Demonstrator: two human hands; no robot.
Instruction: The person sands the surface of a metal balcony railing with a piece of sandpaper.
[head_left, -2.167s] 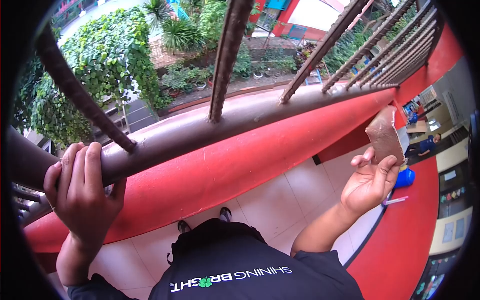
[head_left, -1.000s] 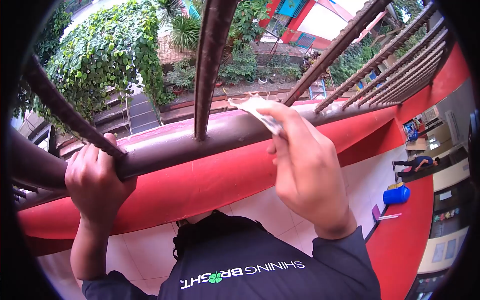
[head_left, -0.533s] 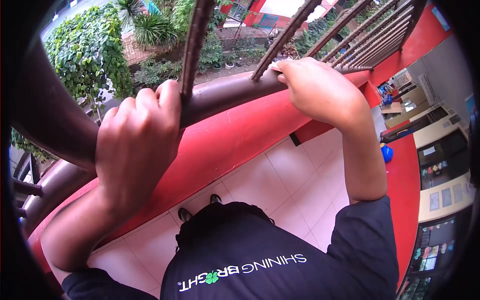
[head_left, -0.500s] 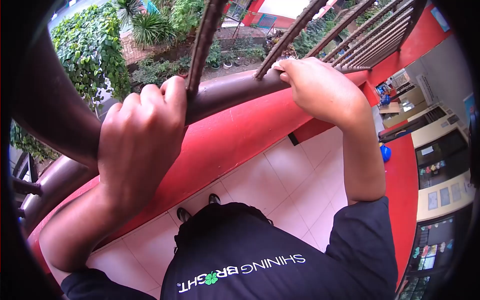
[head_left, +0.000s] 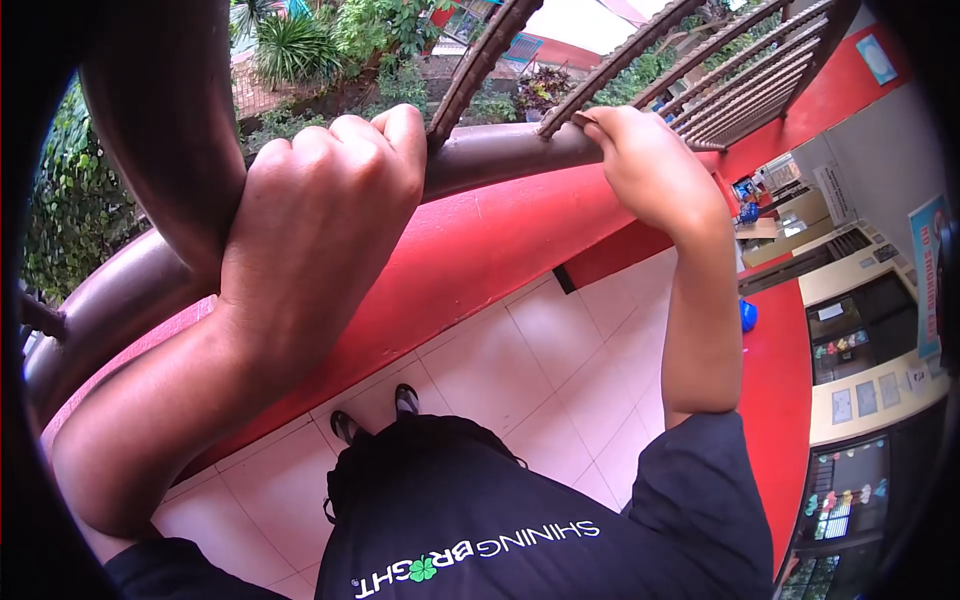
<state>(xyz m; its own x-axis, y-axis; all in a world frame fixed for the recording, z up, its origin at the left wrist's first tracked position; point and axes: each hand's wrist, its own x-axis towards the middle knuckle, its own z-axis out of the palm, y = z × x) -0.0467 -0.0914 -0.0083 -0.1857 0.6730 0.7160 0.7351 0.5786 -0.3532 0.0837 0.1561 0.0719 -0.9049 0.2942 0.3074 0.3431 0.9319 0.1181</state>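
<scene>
My left hand (head_left: 325, 195) is wrapped around the thick brown metal rail (head_left: 475, 160), just beside a thick post (head_left: 165, 130) that joins it. Farther along the same rail, my right hand (head_left: 650, 165) rests with its thumb and fingers pinched together over the top. A small brownish edge (head_left: 586, 118) shows at the right fingertips; I cannot make out what it is. Thin twisted brown bars (head_left: 485, 70) rise from the rail between and beyond the hands.
Below the rail runs a red low wall (head_left: 470, 245). Pale floor tiles (head_left: 540, 350) lie under my feet. Plants (head_left: 300, 50) grow beyond the railing. To the right are a blue object (head_left: 747, 316) and a building wall with windows (head_left: 850, 340).
The view has shifted, so the rail and my left hand sit farther right in it. Both hands stay on the rail; the right hand's fingers look slightly changed, and a pale bit at its tip no longer shows.
</scene>
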